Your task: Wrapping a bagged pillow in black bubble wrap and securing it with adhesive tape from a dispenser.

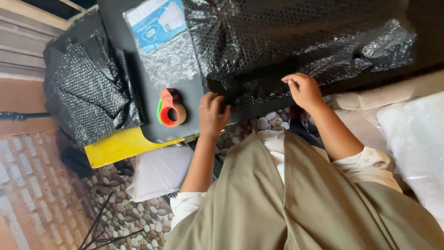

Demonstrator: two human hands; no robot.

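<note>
**Two hands at the near edge of black bubble wrap on a dark counter**

Seen from above, a person in a tan garment with white cuffs leans over a dark counter (pixel 152 111). A large sheet of black bubble wrap (pixel 286 41) covers most of the counter's right half, bunched and glossy toward the far right.

The left hand (pixel 212 113) has its fingers curled over the wrap's near edge, at the counter's front rim. The right hand (pixel 303 90) pinches the same edge a little further along, fingertips bent onto the film. Both hands grasp the wrap; neither is free.

Judging by how things lie, the wrap is only loosely folded: no tape shows on it, and its far end is crumpled and unsecured.

Just left of the left hand, an orange-and-green tape dispenser (pixel 172 108) stands alone on bare counter. Beyond it lies a clear packet with a blue label (pixel 162 37). A second heap of black bubble wrap (pixel 88 88) hangs off the counter's left end, above a yellow board (pixel 120 146). White padded bags (pixel 416 139) crowd the right side. Open room is mainly around the dispenser.
</note>
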